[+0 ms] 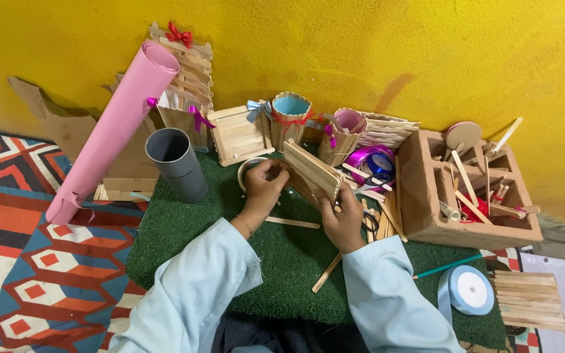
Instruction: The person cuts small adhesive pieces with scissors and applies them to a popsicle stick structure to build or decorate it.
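Centrally on the green mat [184, 229], left hand [264, 186] and right hand [342, 222] each clasp the stick panel [312, 171], fingers closed.

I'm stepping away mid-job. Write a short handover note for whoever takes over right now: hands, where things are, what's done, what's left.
Left hand: fingers grip the left end of the craft-stick panel.
Right hand: holds the panel's lower right edge. The panel is tilted above the green mat.
Done: sticks are joined into a flat panel; finished stick holders stand by the yellow wall.
Left: loose sticks lie unused on the mat; blue ribbon roll sits at the right.
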